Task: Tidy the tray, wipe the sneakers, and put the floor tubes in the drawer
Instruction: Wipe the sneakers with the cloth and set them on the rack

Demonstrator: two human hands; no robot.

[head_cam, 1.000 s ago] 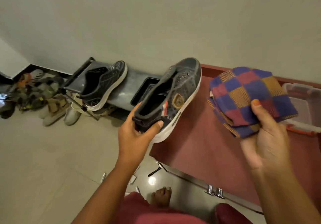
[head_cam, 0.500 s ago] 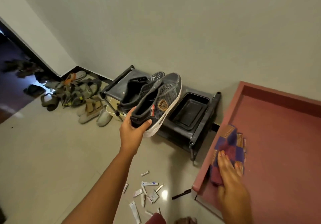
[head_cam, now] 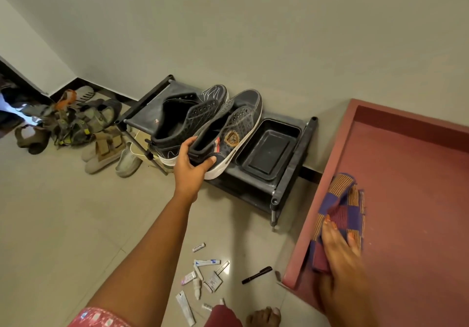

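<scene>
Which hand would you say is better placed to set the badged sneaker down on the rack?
Left. The left hand already grips the badged sneaker at its heel, over the rack beside the other sneaker. The right hand rests on the checked cloth.

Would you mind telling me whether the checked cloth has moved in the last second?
Yes. The checked cloth has come down from mid-air onto the red surface, near its left rim, with the right hand resting on it.

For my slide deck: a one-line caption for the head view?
Left hand sets a sneaker on the rack; right hand rests on checked cloth.
</scene>
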